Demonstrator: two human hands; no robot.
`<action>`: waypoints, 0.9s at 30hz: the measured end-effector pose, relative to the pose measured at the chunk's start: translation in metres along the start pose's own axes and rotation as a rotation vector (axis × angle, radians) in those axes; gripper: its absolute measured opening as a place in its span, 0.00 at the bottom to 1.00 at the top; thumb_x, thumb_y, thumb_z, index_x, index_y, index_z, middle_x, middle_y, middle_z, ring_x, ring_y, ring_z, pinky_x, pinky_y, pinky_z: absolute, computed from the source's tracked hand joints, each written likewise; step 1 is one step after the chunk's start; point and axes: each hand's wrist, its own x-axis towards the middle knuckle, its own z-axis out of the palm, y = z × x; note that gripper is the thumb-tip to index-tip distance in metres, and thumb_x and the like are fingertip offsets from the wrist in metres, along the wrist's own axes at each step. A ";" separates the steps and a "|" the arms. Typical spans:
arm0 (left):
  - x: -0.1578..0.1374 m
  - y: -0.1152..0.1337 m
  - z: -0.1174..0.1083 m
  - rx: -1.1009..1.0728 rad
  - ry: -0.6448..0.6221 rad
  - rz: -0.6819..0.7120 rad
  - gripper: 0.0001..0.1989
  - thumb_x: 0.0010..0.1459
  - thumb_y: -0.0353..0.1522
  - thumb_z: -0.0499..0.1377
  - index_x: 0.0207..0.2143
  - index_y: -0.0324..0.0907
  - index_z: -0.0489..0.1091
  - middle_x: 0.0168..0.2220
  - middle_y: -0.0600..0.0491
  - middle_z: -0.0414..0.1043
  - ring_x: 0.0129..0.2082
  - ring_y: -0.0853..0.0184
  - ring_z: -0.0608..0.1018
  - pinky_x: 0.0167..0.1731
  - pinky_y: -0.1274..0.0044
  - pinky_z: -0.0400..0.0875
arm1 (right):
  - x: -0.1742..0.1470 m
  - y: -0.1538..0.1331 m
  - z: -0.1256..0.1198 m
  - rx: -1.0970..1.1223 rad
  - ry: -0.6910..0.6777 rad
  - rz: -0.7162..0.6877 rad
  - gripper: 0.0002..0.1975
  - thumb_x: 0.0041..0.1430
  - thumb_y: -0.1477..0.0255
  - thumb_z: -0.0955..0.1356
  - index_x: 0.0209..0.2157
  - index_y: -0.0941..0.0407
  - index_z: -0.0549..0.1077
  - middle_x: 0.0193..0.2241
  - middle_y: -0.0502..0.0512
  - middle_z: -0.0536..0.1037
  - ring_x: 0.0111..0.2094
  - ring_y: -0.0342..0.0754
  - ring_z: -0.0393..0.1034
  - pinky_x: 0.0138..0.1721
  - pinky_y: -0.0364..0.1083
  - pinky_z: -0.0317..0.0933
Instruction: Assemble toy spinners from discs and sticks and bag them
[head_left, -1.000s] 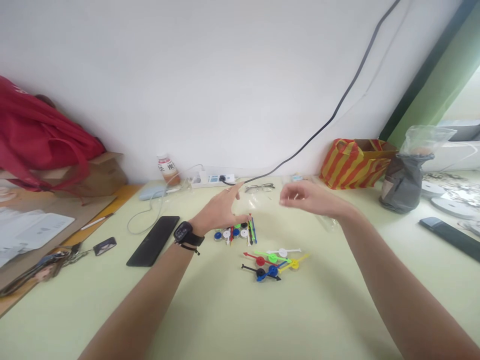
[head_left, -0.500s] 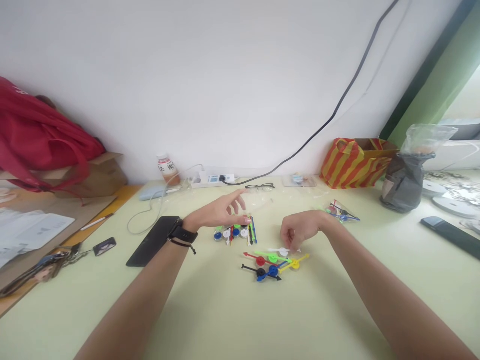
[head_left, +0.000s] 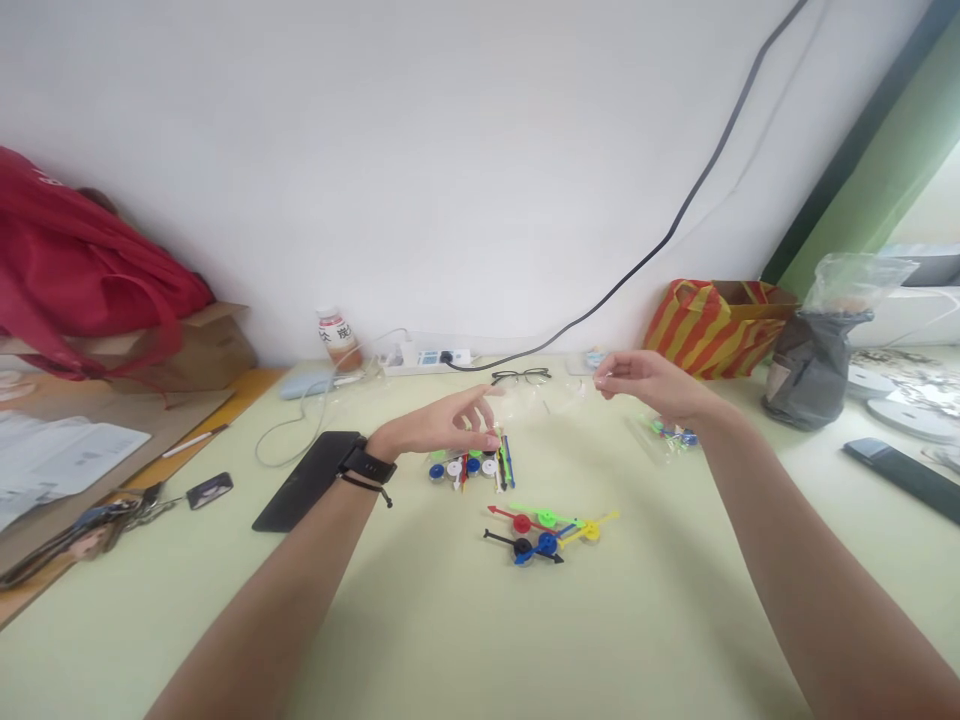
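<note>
In the head view, the left hand [head_left: 457,420] reaches over a small cluster of discs [head_left: 437,472] and arrows [head_left: 508,462] on the worktop [head_left: 450,620]. Its fingers are parted, the thumb low by the cluster and the index finger raised; whether the thumb touches a piece, I cannot tell. A watch [head_left: 369,462] sits on that wrist, just beside a black device [head_left: 300,490] lying flat.

The right hand [head_left: 649,382] is raised above the worktop, its fingers pinched on a small white piece [head_left: 576,390], which is blurred. A clear packet [head_left: 679,434] of coloured parts lies partly hidden by the right wrist.

Nearer the person, five spinners lie in a loose group between the forearms: red [head_left: 521,522], green [head_left: 546,517], yellow [head_left: 591,530], blue [head_left: 547,543] and black [head_left: 520,547], some arrows crossing.

Beyond the hands lie glasses [head_left: 521,376]; behind them stands the wall [head_left: 480,180], with a power strip [head_left: 435,358] along its foot. A striped bag [head_left: 712,330] stands at the right.
</note>
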 end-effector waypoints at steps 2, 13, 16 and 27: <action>0.000 0.001 0.000 -0.036 -0.017 -0.014 0.39 0.61 0.47 0.66 0.69 0.47 0.58 0.51 0.45 0.74 0.41 0.61 0.79 0.40 0.72 0.72 | -0.003 -0.012 0.002 0.039 0.092 -0.058 0.16 0.56 0.56 0.76 0.35 0.55 0.79 0.32 0.54 0.80 0.39 0.50 0.74 0.42 0.48 0.65; 0.004 0.002 0.010 -0.271 -0.149 0.041 0.33 0.64 0.49 0.62 0.65 0.46 0.62 0.53 0.45 0.72 0.50 0.58 0.75 0.43 0.71 0.70 | -0.001 -0.036 0.037 -0.047 -0.023 -0.194 0.11 0.58 0.61 0.74 0.38 0.54 0.83 0.36 0.56 0.82 0.38 0.52 0.74 0.38 0.48 0.67; 0.005 0.006 0.014 -0.306 -0.194 0.047 0.33 0.65 0.50 0.61 0.66 0.44 0.61 0.56 0.42 0.71 0.52 0.56 0.74 0.45 0.70 0.70 | 0.003 -0.035 0.046 -0.144 -0.011 -0.225 0.09 0.59 0.66 0.73 0.37 0.55 0.82 0.32 0.54 0.80 0.35 0.49 0.72 0.36 0.47 0.66; 0.007 0.011 0.019 -0.434 -0.254 0.055 0.34 0.66 0.48 0.60 0.68 0.46 0.59 0.55 0.43 0.71 0.43 0.62 0.74 0.43 0.71 0.68 | 0.002 -0.038 0.051 -0.072 -0.031 -0.160 0.12 0.61 0.60 0.72 0.37 0.56 0.77 0.29 0.53 0.78 0.32 0.47 0.72 0.33 0.45 0.66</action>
